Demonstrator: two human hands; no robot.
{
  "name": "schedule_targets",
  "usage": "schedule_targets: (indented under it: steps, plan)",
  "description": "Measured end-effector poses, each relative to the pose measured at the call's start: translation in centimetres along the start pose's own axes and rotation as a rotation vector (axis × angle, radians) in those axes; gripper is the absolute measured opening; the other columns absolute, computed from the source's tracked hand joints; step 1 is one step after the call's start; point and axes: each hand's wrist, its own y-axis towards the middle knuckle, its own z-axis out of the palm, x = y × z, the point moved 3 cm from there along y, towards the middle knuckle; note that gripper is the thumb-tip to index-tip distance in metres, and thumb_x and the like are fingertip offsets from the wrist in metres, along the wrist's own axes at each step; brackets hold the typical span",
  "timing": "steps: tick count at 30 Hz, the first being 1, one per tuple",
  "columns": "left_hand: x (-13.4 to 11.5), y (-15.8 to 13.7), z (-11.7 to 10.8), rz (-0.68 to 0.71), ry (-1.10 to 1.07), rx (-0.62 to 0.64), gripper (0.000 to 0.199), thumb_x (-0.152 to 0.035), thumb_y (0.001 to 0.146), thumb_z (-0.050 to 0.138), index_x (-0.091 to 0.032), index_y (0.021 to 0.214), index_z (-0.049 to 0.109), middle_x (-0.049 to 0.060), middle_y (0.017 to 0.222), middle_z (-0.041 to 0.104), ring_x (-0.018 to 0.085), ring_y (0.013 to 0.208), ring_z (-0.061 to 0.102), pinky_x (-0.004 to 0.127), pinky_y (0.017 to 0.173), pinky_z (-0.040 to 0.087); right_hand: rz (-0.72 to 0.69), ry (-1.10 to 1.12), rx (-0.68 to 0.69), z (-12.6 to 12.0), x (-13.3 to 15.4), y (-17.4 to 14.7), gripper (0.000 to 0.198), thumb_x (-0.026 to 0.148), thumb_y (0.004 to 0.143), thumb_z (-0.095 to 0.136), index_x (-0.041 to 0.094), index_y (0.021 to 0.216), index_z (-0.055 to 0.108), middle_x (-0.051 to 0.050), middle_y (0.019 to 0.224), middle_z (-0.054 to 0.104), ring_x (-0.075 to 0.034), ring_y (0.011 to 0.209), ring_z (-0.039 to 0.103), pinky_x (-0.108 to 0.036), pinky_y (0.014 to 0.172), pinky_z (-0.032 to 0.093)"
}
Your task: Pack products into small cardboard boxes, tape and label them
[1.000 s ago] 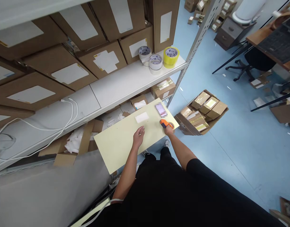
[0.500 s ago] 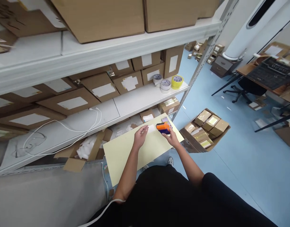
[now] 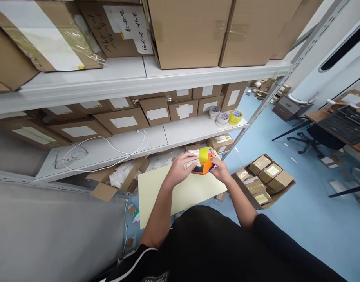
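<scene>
An orange tape dispenser (image 3: 208, 166) with a wide yellow roll of tape (image 3: 203, 155) is gripped in my right hand (image 3: 221, 169). Its dark front end points left. My left hand (image 3: 180, 169) is close by that end, with thumb and fingers curved but apart. Whether its fingertips touch the dispenser or the tape, I cannot tell. Something white (image 3: 194, 153) shows just beyond my left fingers. Both hands are above a pale yellow board (image 3: 182, 192), which the arms partly cover.
Ahead, a grey shelf (image 3: 182, 130) bears labelled cartons, a white cable (image 3: 109, 168), two white tape rolls (image 3: 222, 119) and a yellow one (image 3: 235, 116). An open carton (image 3: 274, 199) of small boxes stands on the floor at right. Another open carton (image 3: 105, 192) lies at left.
My right hand has turned the tape dispenser, so the yellow roll now faces up. My left hand has come nearer to it. The head view has shifted, showing more of the upper shelf.
</scene>
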Motion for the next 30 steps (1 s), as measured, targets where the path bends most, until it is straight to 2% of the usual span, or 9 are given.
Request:
schedule_targets:
  steps: [4, 7, 13, 18, 22, 25, 27, 30]
  plan:
    - [-0.1, -0.2, -1.5, 0.017, 0.049, 0.090, 0.023, -0.039, 0.088, 0.076, -0.031, 0.108, 0.083, 0.004, 0.121, 0.073, 0.025, 0.116, 0.067, 0.040, 0.107, 0.051, -0.192, -0.058, 0.092, 0.8, 1.8, 0.3, 0.017, 0.035, 0.091, 0.075, 0.024, 0.083, 0.066, -0.004, 0.088, 0.072, -0.022, 0.086, 0.069, -0.050, 0.117, 0.045]
    - [0.0, -0.2, -2.4, 0.033, 0.055, 0.153, 0.014, -0.037, 0.084, 0.079, -0.029, 0.095, 0.084, 0.003, 0.112, 0.074, 0.024, 0.109, 0.068, 0.037, 0.100, 0.052, -0.251, -0.086, 0.155, 1.4, 2.9, 0.1, 0.015, 0.031, 0.096, 0.071, 0.023, 0.085, 0.063, -0.004, 0.092, 0.072, -0.022, 0.091, 0.069, -0.048, 0.113, 0.048]
    - [1.8, -0.2, -2.8, 0.032, 0.032, 0.164, 0.011, -0.034, 0.086, 0.076, -0.025, 0.082, 0.080, 0.004, 0.100, 0.074, 0.023, 0.099, 0.069, 0.035, 0.092, 0.053, -0.173, -0.133, 0.223, 2.9, 4.3, -0.6, 0.020, 0.037, 0.095, 0.072, 0.022, 0.083, 0.064, -0.005, 0.086, 0.069, -0.023, 0.087, 0.067, -0.045, 0.104, 0.052]
    - [4.3, -0.3, -2.8, -0.018, -0.092, 0.175, 0.023, -0.038, 0.094, 0.063, -0.022, 0.089, 0.078, 0.006, 0.098, 0.075, 0.021, 0.092, 0.068, 0.034, 0.084, 0.054, -0.095, -0.148, 0.247, 4.1, 4.8, -0.8, 0.023, 0.040, 0.095, 0.073, 0.022, 0.084, 0.065, -0.005, 0.084, 0.069, -0.023, 0.087, 0.067, -0.045, 0.105, 0.051]
    - [5.7, -0.8, -3.6, -0.051, -0.158, 0.202, 0.033, -0.042, 0.100, 0.052, -0.021, 0.097, 0.078, 0.008, 0.111, 0.076, 0.023, 0.103, 0.069, 0.035, 0.090, 0.054, -0.044, -0.155, 0.248, 4.9, 5.0, -0.8, 0.023, 0.043, 0.093, 0.074, 0.021, 0.086, 0.068, -0.007, 0.089, 0.071, -0.025, 0.092, 0.068, -0.042, 0.098, 0.053]
    - [6.4, -1.2, -4.1, -0.075, -0.234, 0.218, 0.040, -0.046, 0.102, 0.048, -0.020, 0.097, 0.078, 0.009, 0.113, 0.076, 0.024, 0.107, 0.069, 0.036, 0.095, 0.053, -0.023, -0.139, 0.251, 5.6, 5.1, -0.9, 0.021, 0.042, 0.095, 0.073, 0.022, 0.089, 0.070, -0.007, 0.092, 0.073, -0.025, 0.093, 0.069, -0.042, 0.099, 0.053]
    - [6.8, -1.3, -4.2, -0.095, -0.261, 0.215, 0.042, -0.052, 0.101, 0.052, -0.020, 0.096, 0.078, 0.008, 0.110, 0.077, 0.023, 0.104, 0.069, 0.035, 0.093, 0.053, -0.005, -0.124, 0.253, 6.0, 5.2, -1.1, 0.022, 0.043, 0.094, 0.074, 0.022, 0.089, 0.070, -0.007, 0.092, 0.073, -0.025, 0.091, 0.069, -0.042, 0.099, 0.053]
    - [7.6, -1.1, -3.7, -0.121, -0.279, 0.235, 0.038, -0.058, 0.089, 0.071, -0.020, 0.095, 0.076, 0.007, 0.104, 0.077, 0.022, 0.098, 0.070, 0.033, 0.088, 0.055, 0.025, -0.091, 0.268, 6.2, 5.1, -1.2, 0.024, 0.045, 0.093, 0.075, 0.021, 0.091, 0.072, -0.007, 0.092, 0.073, -0.024, 0.089, 0.068, -0.041, 0.096, 0.054]
